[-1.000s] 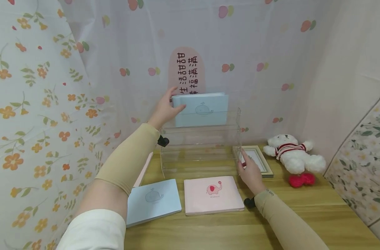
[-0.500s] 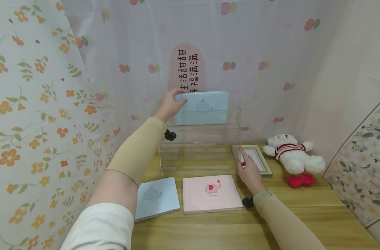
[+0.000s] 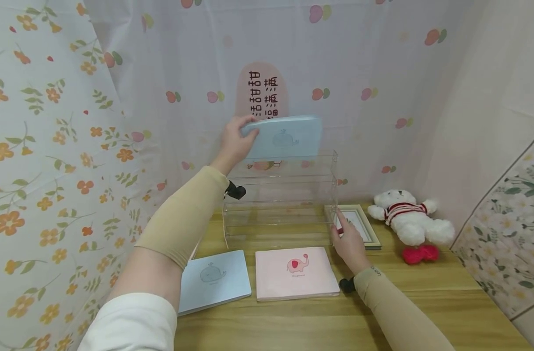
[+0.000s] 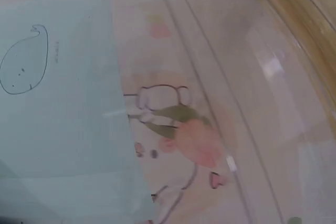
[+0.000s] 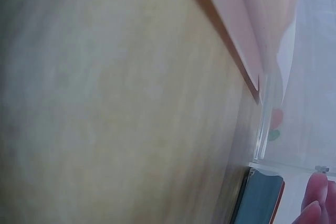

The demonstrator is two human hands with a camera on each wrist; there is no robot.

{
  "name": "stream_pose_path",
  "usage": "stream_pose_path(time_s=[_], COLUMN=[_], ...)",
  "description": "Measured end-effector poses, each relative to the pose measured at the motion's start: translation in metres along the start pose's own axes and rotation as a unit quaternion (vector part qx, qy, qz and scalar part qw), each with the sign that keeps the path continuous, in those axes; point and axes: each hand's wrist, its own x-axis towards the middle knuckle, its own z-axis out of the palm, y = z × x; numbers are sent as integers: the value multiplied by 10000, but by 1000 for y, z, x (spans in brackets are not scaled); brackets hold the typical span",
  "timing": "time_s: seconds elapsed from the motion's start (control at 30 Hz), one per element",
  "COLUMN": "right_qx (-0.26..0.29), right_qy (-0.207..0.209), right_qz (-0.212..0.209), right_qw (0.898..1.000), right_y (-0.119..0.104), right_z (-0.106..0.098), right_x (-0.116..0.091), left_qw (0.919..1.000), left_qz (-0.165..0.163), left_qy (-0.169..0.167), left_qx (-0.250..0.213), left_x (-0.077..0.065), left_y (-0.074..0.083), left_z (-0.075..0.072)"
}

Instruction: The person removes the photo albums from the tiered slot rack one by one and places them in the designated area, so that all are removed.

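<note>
My left hand [image 3: 238, 141] grips a light-blue photo album [image 3: 288, 139] by its upper left corner, thumb on the front cover. A whale drawing marks that cover, also visible on the album [image 4: 68, 119] in the left wrist view. The album is held just above the top tier of a clear acrylic rack [image 3: 280, 191]. My right hand [image 3: 351, 243] holds the rack's right side low down, thumb toward the front. Its fingertips [image 5: 316, 192] are at the clear panel in the right wrist view. Part of the album's left end is hidden behind my left hand.
On the wooden table [image 3: 302, 324] lie a pink elephant album [image 3: 297, 278] and another blue whale album [image 3: 216, 280], before the rack. To the right are a picture frame [image 3: 372, 231], a white plush bear [image 3: 409, 214] and a red bow [image 3: 420, 253]. Patterned curtains hang behind.
The blue album in my left hand has risen from behind the rack's top front panel to above it, and tilts slightly. My right hand stays at the rack's side.
</note>
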Motion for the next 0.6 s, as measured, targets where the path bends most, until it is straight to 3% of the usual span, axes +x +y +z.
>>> stream_pose_path(time_s=[0.17,0.3,0.47,0.6], right_qx=[2,0,16,1], right_qy=[22,-28,-43,21], right_qz=[-1,55,17,-55], right_qw=[10000,10000,10000,10000], right_y=[-3,-3,-3,-3], right_z=[-2,-1,-1,-1], right_x=[-2,-2,-3,-4], left_qw=[9995,9984,9979,9967], left_qz=[265,538,439,237], left_qy=[168,171,-318,-668], left_qx=[-7,-76,-350,-399], left_x=[-10,-28,-62,-96], left_y=[21,32,40,41], left_z=[-18,-33,-46,-47])
